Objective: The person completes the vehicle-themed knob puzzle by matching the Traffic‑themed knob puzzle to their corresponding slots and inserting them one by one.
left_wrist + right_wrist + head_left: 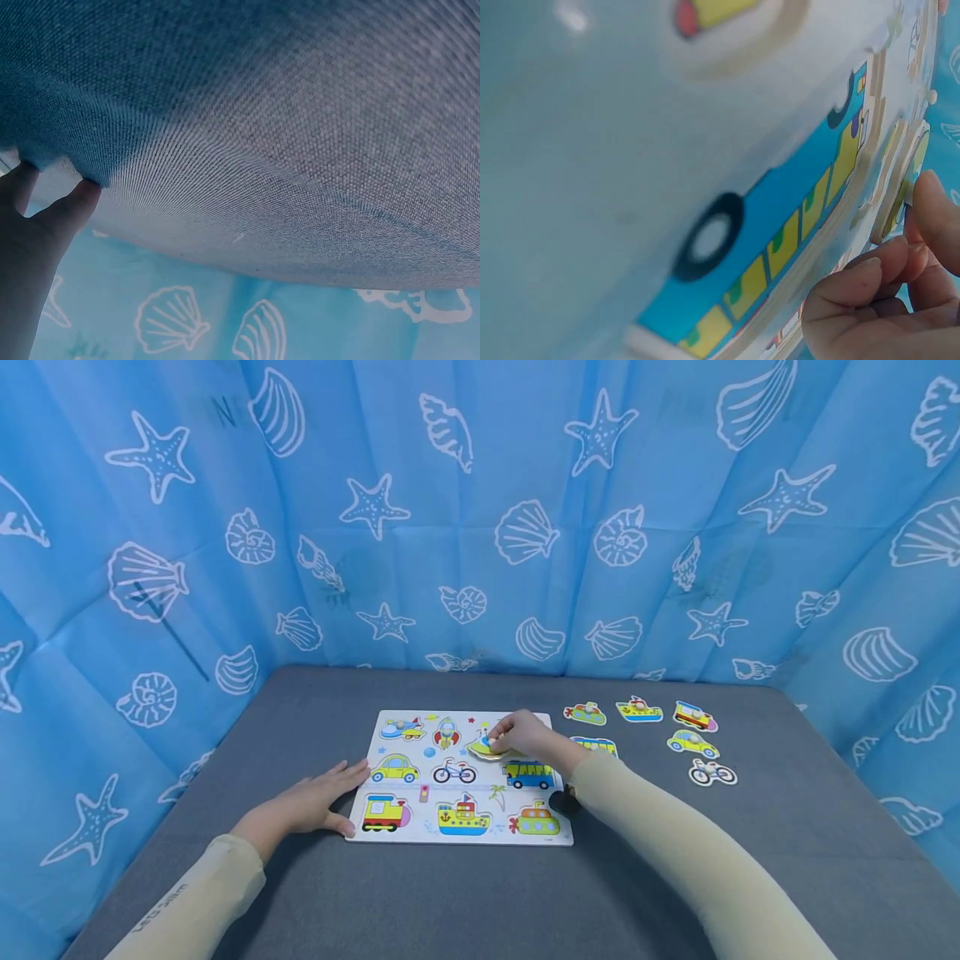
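A white wooden puzzle board (420, 837) with vehicle pictures lies on the table. My right hand (521, 735) pinches the small knob of a yellow-green puzzle piece (480, 752) over the board's top row. In the right wrist view, thumb and fingertips close round that piece (900, 184), which is tilted near the board's surface; its picture is mostly hidden by the hand. My left hand (311, 802) rests at the board's left edge, fingers spread, thumb at the lower left corner. A plane piece (401, 729) and a rocket piece (447, 733), both with knobs, sit in the top row.
Right of the board lie loose pieces: a submarine (585, 714), a ship (639, 710), a train (694, 716), a car (693, 743), a bicycle (712, 772) and a bus (596, 745) partly behind the right forearm. A blue curtain (465, 527) hangs behind the grey table (420, 902).
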`<state>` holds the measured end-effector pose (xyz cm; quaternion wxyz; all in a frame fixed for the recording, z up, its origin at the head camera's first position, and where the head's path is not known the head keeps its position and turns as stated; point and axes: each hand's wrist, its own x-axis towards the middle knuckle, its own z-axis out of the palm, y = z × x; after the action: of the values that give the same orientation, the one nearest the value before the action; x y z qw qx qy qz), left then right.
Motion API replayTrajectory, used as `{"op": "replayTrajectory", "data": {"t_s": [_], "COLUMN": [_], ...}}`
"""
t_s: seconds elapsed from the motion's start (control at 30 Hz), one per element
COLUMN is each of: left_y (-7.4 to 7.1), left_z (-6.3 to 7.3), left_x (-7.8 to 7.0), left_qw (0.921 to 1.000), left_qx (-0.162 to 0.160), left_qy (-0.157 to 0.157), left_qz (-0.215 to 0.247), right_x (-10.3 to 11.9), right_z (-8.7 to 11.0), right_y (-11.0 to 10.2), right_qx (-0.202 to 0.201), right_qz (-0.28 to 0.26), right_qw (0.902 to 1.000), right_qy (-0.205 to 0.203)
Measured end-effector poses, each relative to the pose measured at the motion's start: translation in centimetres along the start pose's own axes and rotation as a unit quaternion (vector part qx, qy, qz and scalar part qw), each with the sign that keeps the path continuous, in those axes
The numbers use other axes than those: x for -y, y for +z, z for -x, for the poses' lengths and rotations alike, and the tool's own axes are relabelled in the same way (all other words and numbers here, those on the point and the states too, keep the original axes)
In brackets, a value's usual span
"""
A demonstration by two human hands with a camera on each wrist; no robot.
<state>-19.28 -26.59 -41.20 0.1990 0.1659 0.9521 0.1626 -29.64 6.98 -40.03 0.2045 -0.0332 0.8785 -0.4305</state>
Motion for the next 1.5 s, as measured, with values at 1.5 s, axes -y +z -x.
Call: {"op": "replayTrajectory", "data": {"t_s": [1.5], "left_y": [0.1], "left_z": [0.0], "left_x": [-0.1], "left_qw": [0.9998], "left_qx": [0.004], "left_qy": [-0.007], "left_qz": [0.019], "right_x": [-1.9], "right_z": [2.6], "right_y": [-4.2], "right_qx": [-0.002], "right_qz": [-0.018], "right_qw": [0.9998], "right_qy": [-0.008]}}
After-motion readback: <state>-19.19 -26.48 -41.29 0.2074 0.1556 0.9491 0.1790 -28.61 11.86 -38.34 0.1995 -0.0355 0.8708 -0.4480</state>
